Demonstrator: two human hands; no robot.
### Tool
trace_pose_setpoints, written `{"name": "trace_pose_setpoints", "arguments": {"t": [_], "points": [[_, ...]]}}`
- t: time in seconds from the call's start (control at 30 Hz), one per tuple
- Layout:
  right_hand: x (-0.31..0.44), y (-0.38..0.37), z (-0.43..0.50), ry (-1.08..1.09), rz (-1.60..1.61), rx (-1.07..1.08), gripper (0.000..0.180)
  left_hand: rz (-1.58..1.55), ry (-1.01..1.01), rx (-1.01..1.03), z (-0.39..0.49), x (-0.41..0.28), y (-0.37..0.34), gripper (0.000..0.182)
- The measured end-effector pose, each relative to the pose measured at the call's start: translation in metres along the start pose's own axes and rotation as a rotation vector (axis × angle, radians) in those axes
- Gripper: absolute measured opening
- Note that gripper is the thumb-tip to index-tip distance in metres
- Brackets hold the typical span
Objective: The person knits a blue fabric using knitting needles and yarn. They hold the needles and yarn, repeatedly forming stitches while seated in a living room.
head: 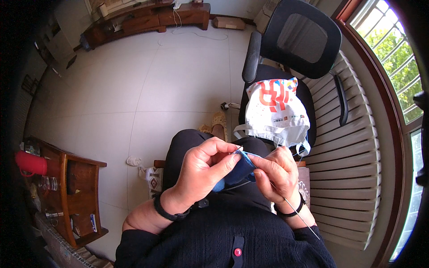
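Note:
Above my lap, my left hand [209,164] pinches the upper edge of a piece of blue knitting [239,171] between thumb and fingers, close to a dark needle tip. My right hand [277,172] grips a thin knitting needle [301,218], whose long shaft runs out past my right wrist. The right index finger lies along the light blue stitches at the work's edge. Light blue yarn [298,164] runs beside the right hand, near the white bag on the chair. The lower part of the knitting is in shadow and partly hidden by my hands.
A white printed cloth bag [276,110] rests on the seat of a black office chair [301,40] ahead right. A ribbed radiator [345,160] lines the window side. At left stands a wooden table [80,160] with a red jug [32,163]. A low wooden cabinet [144,20] is at the back.

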State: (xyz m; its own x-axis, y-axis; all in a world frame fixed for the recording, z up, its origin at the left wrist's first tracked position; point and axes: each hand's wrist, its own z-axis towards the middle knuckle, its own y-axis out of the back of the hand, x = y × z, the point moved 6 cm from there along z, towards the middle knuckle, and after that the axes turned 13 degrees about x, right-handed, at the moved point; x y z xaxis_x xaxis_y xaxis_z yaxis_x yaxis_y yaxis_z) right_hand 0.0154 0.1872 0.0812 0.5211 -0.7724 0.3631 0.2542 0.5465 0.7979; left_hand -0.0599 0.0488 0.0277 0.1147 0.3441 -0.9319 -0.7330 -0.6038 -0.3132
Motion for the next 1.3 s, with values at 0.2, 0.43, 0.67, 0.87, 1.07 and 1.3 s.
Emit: {"name": "trace_pose_setpoints", "arguments": {"t": [0.2, 0.43, 0.67, 0.87, 1.07, 1.3], "points": [[-0.011, -0.003, 0.018, -0.143, 0.119, 0.159, 0.043, 0.311, -0.134, 0.031, 0.001, -0.003, -0.003, 0.011], [-0.016, -0.007, 0.036, -0.03, 0.299, 0.117, 0.063, 0.407, -0.171, 0.045, 0.003, -0.007, -0.003, 0.008], [-0.018, -0.008, 0.004, -0.068, 0.165, -0.007, 0.028, 0.082, -0.12, -0.151, 0.002, -0.007, 0.006, 0.014], [-0.028, -0.012, -0.003, -0.081, 0.425, 0.034, 0.027, 0.185, -0.089, -0.008, 0.004, -0.008, 0.009, 0.012], [-0.018, -0.01, 0.007, -0.013, 0.218, -0.019, 0.019, 0.266, -0.064, 0.105, 0.005, -0.006, 0.003, 0.014], [-0.017, -0.006, -0.007, -0.126, 0.19, -0.076, 0.024, 0.076, 0.021, 0.05, 0.004, -0.002, 0.002, 0.016]]}}
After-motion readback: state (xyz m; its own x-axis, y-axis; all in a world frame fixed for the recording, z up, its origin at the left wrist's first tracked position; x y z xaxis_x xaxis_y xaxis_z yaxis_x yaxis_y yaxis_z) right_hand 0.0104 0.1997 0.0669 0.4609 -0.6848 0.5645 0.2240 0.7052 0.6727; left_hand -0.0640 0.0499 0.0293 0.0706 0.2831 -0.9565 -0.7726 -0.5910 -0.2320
